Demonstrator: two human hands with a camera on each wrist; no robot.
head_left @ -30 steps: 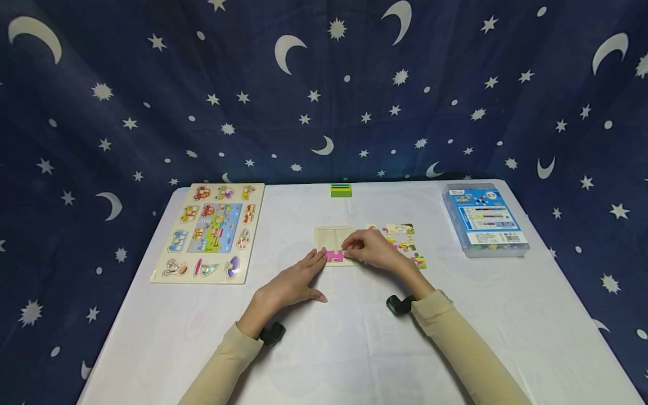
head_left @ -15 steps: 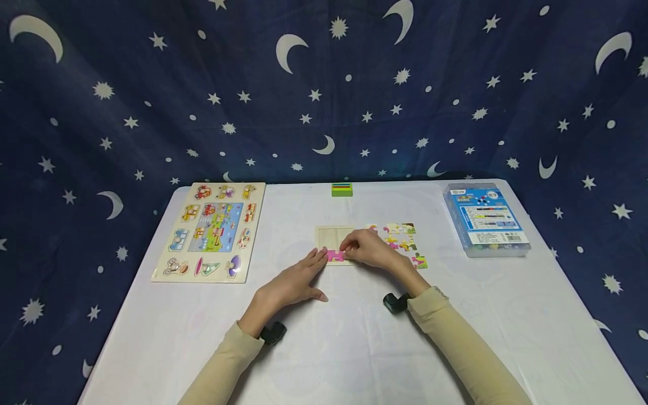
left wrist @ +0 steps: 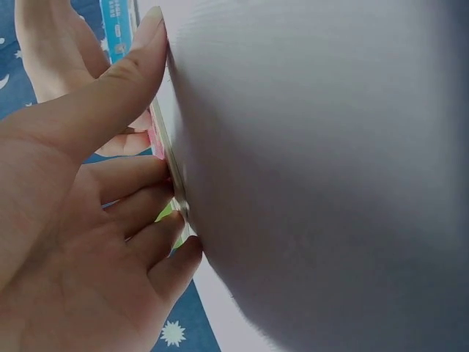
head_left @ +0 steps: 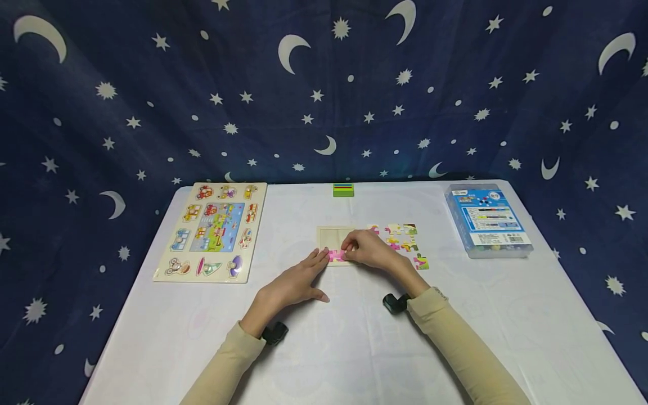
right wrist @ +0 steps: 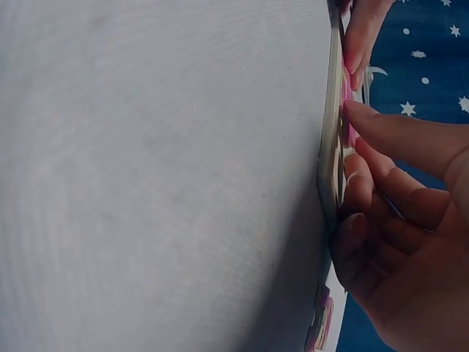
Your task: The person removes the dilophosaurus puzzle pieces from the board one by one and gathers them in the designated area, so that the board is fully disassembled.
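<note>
A small wooden puzzle tray [head_left: 331,237] lies mid-table in the head view, with pink jigsaw pieces [head_left: 334,256] along its near side. My left hand [head_left: 292,279] rests with extended fingers at the tray's near left corner, fingertips at the pink pieces. Its thumb points away from the tray, toward the right. Over the right part of the tray, my right hand [head_left: 372,249] pinches a pink puzzle piece [right wrist: 348,128] between thumb and index finger, low in the frame. The other right fingers curl beside the tray edge. Part of the tray is hidden under this hand.
Several loose jigsaw pieces [head_left: 407,246] lie right of the tray. A large wooden picture board [head_left: 255,225] is at the left. One green box [head_left: 343,191] stands at the back edge, and a clear case with a blue label [head_left: 488,219] sits at the right.
My right hand shifts slightly left and stays at the pink pieces, still pinching. The left hand keeps its place on the tray. The whole head view drifts slightly.
</note>
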